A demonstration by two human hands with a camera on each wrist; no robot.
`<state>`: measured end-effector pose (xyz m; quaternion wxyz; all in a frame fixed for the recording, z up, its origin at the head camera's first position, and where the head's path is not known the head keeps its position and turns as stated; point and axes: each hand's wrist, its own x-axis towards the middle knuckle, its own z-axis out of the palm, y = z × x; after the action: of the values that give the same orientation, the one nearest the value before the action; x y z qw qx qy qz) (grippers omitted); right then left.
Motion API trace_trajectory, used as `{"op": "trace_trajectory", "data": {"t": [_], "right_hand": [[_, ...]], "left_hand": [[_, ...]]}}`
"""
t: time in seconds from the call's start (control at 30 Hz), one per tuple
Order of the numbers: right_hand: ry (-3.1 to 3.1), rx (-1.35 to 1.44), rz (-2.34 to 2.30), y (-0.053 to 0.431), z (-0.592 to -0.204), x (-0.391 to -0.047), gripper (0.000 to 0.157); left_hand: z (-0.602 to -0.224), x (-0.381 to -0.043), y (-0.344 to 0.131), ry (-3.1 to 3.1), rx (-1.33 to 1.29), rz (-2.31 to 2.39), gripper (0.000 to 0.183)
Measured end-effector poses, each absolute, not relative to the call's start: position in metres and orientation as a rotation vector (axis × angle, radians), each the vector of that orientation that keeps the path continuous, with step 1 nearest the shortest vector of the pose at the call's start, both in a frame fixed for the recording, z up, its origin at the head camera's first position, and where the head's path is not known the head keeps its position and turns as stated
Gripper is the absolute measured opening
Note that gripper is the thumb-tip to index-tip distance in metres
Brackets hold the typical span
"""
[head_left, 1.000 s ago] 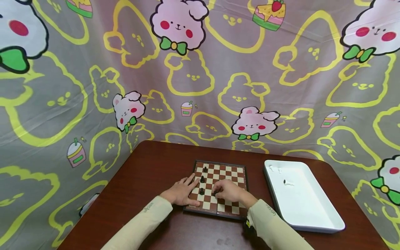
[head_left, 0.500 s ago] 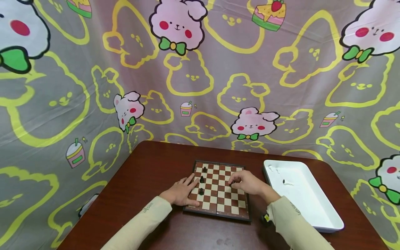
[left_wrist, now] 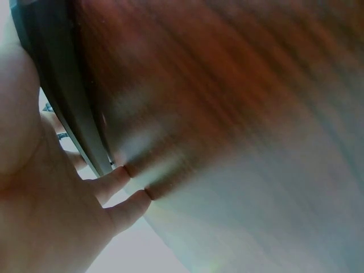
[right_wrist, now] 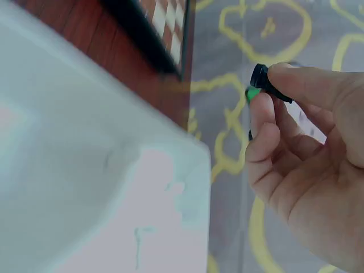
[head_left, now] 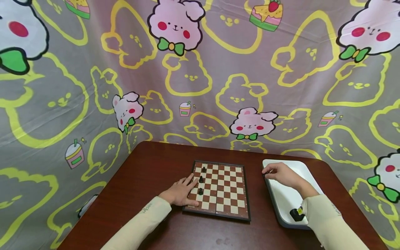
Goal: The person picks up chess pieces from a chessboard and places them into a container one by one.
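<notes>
My left hand [head_left: 180, 192] lies with spread fingers across the left edge of a brown-and-cream chessboard [head_left: 230, 189]. Close beside its fingertips, three black chess pieces stand in a column: one at the far end [head_left: 204, 169], one in the middle [head_left: 201, 179] and one nearer [head_left: 200, 191]. Thumb and fingers of my right hand [head_left: 283, 175] pinch another black chess piece [right_wrist: 260, 76], held above the left rim of a white tray [head_left: 282, 205]. In the right wrist view its dark round end sticks out past the thumb; the fingers cover the rest.
The tray stands right of the board on a dark red-brown table [head_left: 156, 163]. Small pale pieces [right_wrist: 177, 187] lie inside it, washed out by glare. A patterned cloth [head_left: 193, 104] hangs behind the table and along its left side.
My right hand has lifted the black chess piece off the middle of the board and carried it right, over to the tray's rim. The left hand keeps its place.
</notes>
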<state>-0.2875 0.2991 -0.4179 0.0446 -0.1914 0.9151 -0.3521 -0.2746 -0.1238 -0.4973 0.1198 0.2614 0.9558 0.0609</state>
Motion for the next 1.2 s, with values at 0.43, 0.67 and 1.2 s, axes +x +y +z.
{"op": "trace_trajectory", "data": {"t": [0.43,0.67,1.2], "right_hand": [[2.867,-0.529,-1.051,0.34,-0.425,-0.284,0.013],[2.856,-0.484,-1.064,0.327,-0.418,-0.281,0.012],[2.663,-0.779,-0.998,0.184,-0.441,-0.272,0.013]], "left_hand": [[-0.5,-0.276,-0.123,2.798,0.761,0.169,0.099],[-0.499,-0.275,-0.125,2.785,0.74,0.179,0.099],[-0.499,-0.278,-0.125,2.792,0.784,0.152,0.098]]}}
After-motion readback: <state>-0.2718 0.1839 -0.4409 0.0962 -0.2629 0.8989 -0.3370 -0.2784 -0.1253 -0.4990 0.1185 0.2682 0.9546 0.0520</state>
